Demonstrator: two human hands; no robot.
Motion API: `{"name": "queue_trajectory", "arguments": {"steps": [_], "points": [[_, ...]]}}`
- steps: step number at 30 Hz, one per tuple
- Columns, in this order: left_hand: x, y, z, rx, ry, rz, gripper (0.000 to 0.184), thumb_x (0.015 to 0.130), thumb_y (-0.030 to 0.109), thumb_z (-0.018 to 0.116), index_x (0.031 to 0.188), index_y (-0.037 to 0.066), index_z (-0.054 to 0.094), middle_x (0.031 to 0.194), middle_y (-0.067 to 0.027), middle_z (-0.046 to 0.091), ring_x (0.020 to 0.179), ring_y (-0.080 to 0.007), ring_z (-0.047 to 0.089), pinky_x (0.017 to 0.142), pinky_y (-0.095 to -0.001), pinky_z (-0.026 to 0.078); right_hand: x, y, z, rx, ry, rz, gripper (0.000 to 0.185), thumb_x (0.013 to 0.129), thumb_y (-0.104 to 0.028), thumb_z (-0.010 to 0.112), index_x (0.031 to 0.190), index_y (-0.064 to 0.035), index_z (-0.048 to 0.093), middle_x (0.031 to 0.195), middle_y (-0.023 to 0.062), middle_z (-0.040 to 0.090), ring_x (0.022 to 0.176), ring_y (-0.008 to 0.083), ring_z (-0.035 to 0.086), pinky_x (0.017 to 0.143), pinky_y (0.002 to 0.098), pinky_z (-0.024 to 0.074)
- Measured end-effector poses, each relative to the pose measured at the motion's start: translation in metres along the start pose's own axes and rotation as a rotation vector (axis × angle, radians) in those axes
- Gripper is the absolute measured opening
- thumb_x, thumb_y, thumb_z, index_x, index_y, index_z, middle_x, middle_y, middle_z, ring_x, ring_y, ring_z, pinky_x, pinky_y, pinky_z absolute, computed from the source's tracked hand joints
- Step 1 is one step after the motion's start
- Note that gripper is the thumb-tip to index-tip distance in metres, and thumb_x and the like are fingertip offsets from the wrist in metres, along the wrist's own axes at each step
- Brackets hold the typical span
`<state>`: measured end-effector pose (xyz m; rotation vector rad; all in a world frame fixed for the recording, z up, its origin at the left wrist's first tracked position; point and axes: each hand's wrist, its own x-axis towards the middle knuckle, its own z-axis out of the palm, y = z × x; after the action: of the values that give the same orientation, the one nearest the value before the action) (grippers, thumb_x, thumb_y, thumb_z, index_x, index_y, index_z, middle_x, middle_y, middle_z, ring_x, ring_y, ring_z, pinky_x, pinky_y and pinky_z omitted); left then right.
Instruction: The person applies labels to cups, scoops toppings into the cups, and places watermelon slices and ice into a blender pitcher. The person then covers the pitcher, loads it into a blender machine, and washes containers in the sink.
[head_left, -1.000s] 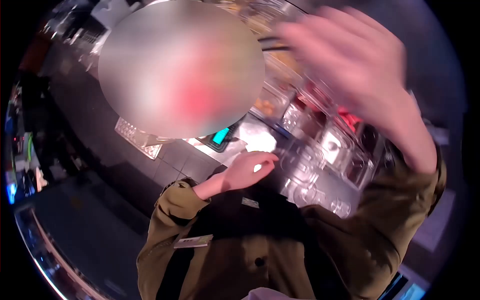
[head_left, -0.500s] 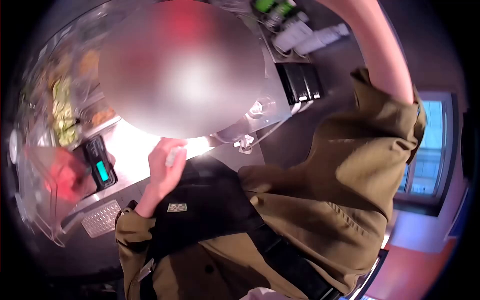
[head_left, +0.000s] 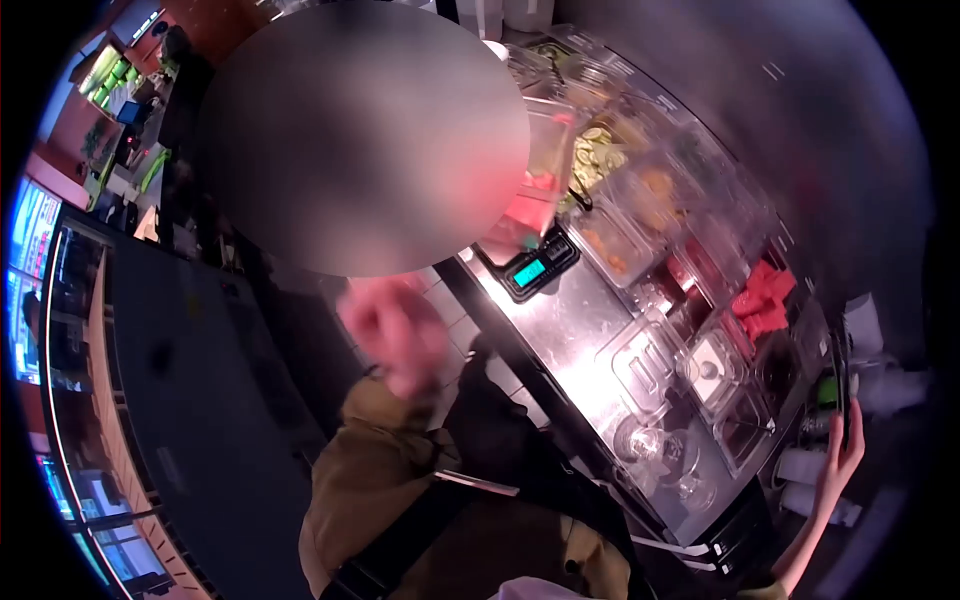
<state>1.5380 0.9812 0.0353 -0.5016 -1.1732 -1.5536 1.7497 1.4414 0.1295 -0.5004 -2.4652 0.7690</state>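
My left hand is raised in front of my body, above the floor beside the counter. Its fingers look curled but are smeared by motion, so anything in them cannot be made out. Far to the right, my right hand reaches out with straight fingers around a thin dark edge at the counter's end. Pale bottles and a green item lie close to those fingers. A black scale with a lit display stands on the steel counter, well away from both hands.
Clear food containers line the counter's back, with sliced cucumber and red pieces in some. A transparent lid and clear cups sit nearer. A dark panel fills the left. A blurred oval hides the upper middle.
My view has swung round, so the counter now lies to the right. My right hand has come into view. My left hand, which showed something whitish earlier, is now blurred.
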Motion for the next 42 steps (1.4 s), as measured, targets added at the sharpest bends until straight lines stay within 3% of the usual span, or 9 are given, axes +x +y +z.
{"name": "queue_trajectory", "arguments": {"steps": [5,10,14,16,23,28,33,37,42], "points": [[0.046,-0.217,-0.089,0.407,-0.078,-0.482,0.018,0.084,0.009,0.055,0.098,-0.001,0.053,0.088,-0.0051,0.057,0.08,-0.0101,0.053,0.075,-0.0217,0.043,0.066,-0.117,0.113,-0.236,-0.146,-0.411,0.024,0.079,-0.003,0.056,0.102,0.0037,0.056,0.092,0.0137,0.061,0.083,0.0207,0.058,0.075,0.0262,0.0418],[0.013,-0.423,-0.113,0.544,-0.229,-0.854,0.088,0.071,0.032,0.071,0.131,-0.006,0.019,0.132,-0.0225,0.028,0.124,-0.0273,0.028,0.1,-0.0354,0.025,0.126,-0.266,0.251,-0.488,-0.347,-0.835,0.039,0.059,-0.006,0.068,0.096,-0.0005,0.057,0.074,0.0112,0.058,0.061,0.0252,0.056,0.053,0.0324,0.043],[-0.004,-0.44,-0.075,0.63,-0.257,-0.871,0.102,0.065,0.031,0.075,0.13,-0.011,0.008,0.135,-0.0281,0.015,0.127,-0.0327,0.018,0.105,-0.0386,0.013,0.144,-0.307,0.311,-0.708,-0.664,-0.712,0.021,0.06,-0.011,0.063,0.078,-0.0031,0.056,0.067,0.0061,0.054,0.059,0.0217,0.054,0.052,0.0325,0.0427],[-0.013,-0.44,-0.065,0.666,-0.221,-0.876,0.107,0.063,0.031,0.076,0.13,-0.01,0.004,0.134,-0.0274,0.017,0.126,-0.0331,0.02,0.104,-0.0395,0.017,0.146,-0.314,0.329,-0.826,-0.835,-0.728,0.031,0.06,-0.011,0.062,0.089,0.0004,0.057,0.066,0.0061,0.051,0.06,0.0226,0.053,0.053,0.0323,0.0422],[-0.008,-0.454,-0.039,0.823,-0.011,-0.826,0.111,0.06,0.031,0.078,0.131,-0.005,0.0,0.131,-0.0284,0.02,0.121,-0.0377,0.026,0.101,-0.0449,0.022,0.16,-0.345,0.379,-1.025,-1.252,-0.6,0.013,0.06,-0.011,0.054,0.068,-0.0003,0.056,0.066,0.0069,0.054,0.065,0.0188,0.056,0.057,0.0297,0.0423],[0.002,-0.476,-0.036,0.965,0.062,-0.807,0.109,0.058,0.032,0.078,0.13,-0.003,0.005,0.129,-0.0268,0.026,0.117,-0.0391,0.032,0.096,-0.0472,0.027,0.157,-0.342,0.372,-1.022,-1.223,-0.478,0.016,0.061,-0.011,0.054,0.071,0.0012,0.055,0.068,0.0088,0.055,0.064,0.0186,0.056,0.056,0.0303,0.0436],[0.003,-0.484,-0.032,1.022,0.017,-0.768,0.079,0.058,0.024,0.079,0.114,-0.009,0.034,0.117,-0.0231,0.04,0.104,-0.0349,0.045,0.086,-0.0452,0.038,0.14,-0.329,0.37,-1.054,-1.088,-0.588,0.019,0.061,-0.011,0.054,0.073,0.0031,0.055,0.067,0.0081,0.053,0.064,0.0189,0.055,0.055,0.0298,0.0435],[0.008,-0.416,-0.005,0.39,0.123,-0.577,0.058,0.065,0.008,0.074,0.109,-0.007,0.04,0.106,-0.0173,0.051,0.093,-0.0247,0.053,0.08,-0.036,0.045,0.13,-0.324,0.374,-1.161,-1.119,-0.854,0.019,0.06,-0.013,0.053,0.068,0.0039,0.057,0.064,0.0063,0.049,0.06,0.0172,0.05,0.052,0.0268,0.0382],[0.034,-0.333,0.036,0.195,-0.438,-1.261,0.058,0.064,0.003,0.072,0.113,-0.003,0.041,0.105,-0.0122,0.053,0.086,-0.0169,0.054,0.077,-0.0299,0.045,0.135,-0.315,0.383,-1.146,-1.209,-0.987,0.02,0.061,-0.015,0.053,0.067,0.0029,0.058,0.063,0.0062,0.051,0.06,0.0166,0.052,0.051,0.0265,0.0374]]}}
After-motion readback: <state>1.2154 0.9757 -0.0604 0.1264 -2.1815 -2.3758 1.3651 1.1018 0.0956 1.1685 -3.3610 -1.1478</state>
